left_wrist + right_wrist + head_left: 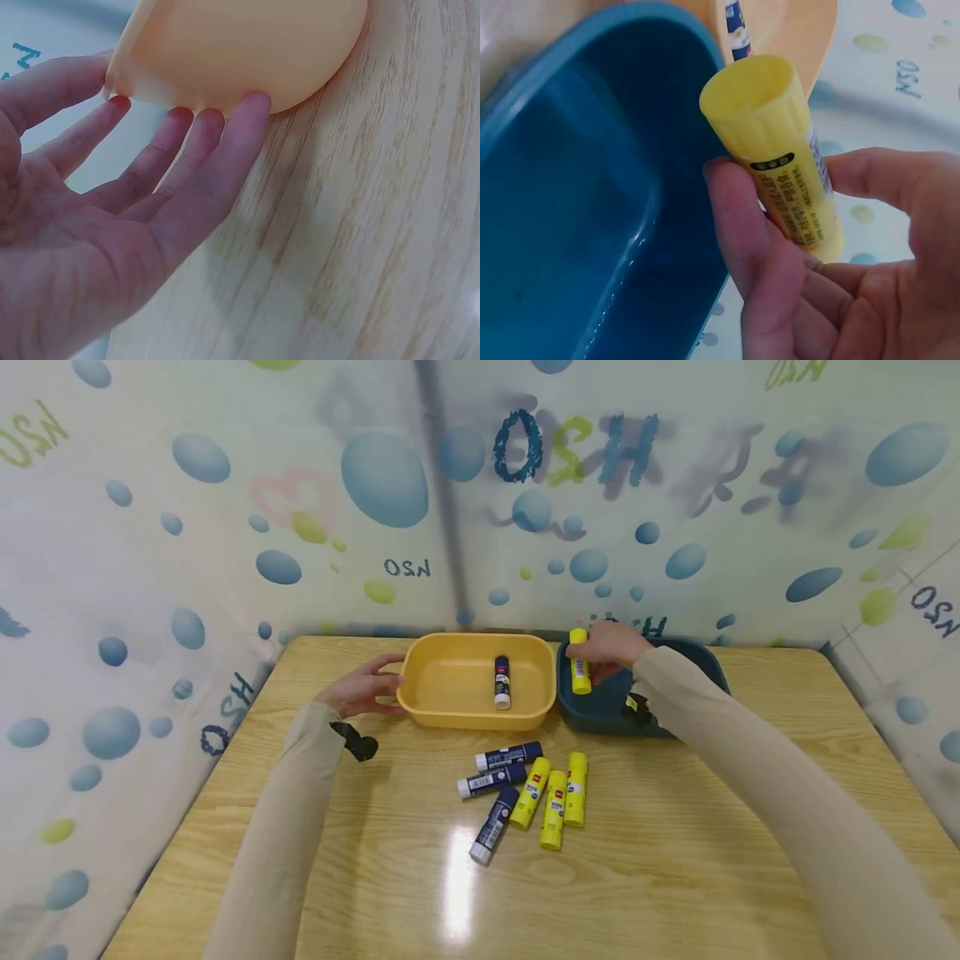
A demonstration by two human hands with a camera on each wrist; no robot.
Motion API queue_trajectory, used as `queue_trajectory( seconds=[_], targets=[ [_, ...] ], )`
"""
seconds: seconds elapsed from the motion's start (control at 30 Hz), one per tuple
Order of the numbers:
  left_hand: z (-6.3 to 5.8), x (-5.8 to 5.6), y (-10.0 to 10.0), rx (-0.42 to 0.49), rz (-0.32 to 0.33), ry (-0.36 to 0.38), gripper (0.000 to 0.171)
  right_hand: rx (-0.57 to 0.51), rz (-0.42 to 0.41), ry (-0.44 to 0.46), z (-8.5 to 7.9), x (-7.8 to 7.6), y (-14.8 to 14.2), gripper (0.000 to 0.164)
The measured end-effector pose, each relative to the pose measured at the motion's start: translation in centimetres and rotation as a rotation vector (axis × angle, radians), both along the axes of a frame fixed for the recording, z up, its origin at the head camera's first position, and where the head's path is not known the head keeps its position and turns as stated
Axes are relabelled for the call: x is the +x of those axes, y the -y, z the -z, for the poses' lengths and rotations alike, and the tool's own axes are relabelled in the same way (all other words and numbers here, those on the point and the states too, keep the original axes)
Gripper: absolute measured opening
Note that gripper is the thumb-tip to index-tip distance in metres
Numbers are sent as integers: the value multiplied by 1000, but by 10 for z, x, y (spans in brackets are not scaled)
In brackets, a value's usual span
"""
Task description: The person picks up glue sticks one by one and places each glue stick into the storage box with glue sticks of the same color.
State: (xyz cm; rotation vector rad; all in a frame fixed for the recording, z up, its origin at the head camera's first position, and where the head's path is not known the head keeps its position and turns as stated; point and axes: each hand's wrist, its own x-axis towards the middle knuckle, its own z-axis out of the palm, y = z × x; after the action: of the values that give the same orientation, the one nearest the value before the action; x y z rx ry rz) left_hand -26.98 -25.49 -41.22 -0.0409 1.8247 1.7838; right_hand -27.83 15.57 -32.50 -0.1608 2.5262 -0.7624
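My right hand [611, 647] holds a yellow glue stick [580, 662] between thumb and fingers, over the left part of a dark blue tray [716, 667]. In the right wrist view the glue stick [780, 150] tilts, its hollow round end toward the camera. At the other side, my left hand [365, 687] touches the left end of an orange-yellow tray [442, 720]. Its fingertips rest along the tray's outer wall [247, 52] in the left wrist view, the fingers extended. Inside that tray lies a navy glue stick [502, 682] with a white end.
In front of the trays, several navy glue sticks [493, 825] with white ends lie on the wooden table [675, 860]. Beside them lie several yellow glue sticks [554, 810]. The two trays stand side by side against a patterned backdrop [300, 527].
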Motion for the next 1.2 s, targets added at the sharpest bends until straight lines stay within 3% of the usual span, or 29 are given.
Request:
queue_trajectory(
  seconds=[0.43, 0.77, 1.2],
  targets=[
    [-3, 3, -2, 2, 7, -10, 58, -10, 109, 89, 14, -25, -6, 47],
    [-1, 3, 0, 3, 6, -11, 58, 51, 106, 171, 26, -39, -13, 43],
    [1, 0, 3, -5, 16, -8, 59, 89, 117, 227, 37, -47, -7, 43]
  ],
)
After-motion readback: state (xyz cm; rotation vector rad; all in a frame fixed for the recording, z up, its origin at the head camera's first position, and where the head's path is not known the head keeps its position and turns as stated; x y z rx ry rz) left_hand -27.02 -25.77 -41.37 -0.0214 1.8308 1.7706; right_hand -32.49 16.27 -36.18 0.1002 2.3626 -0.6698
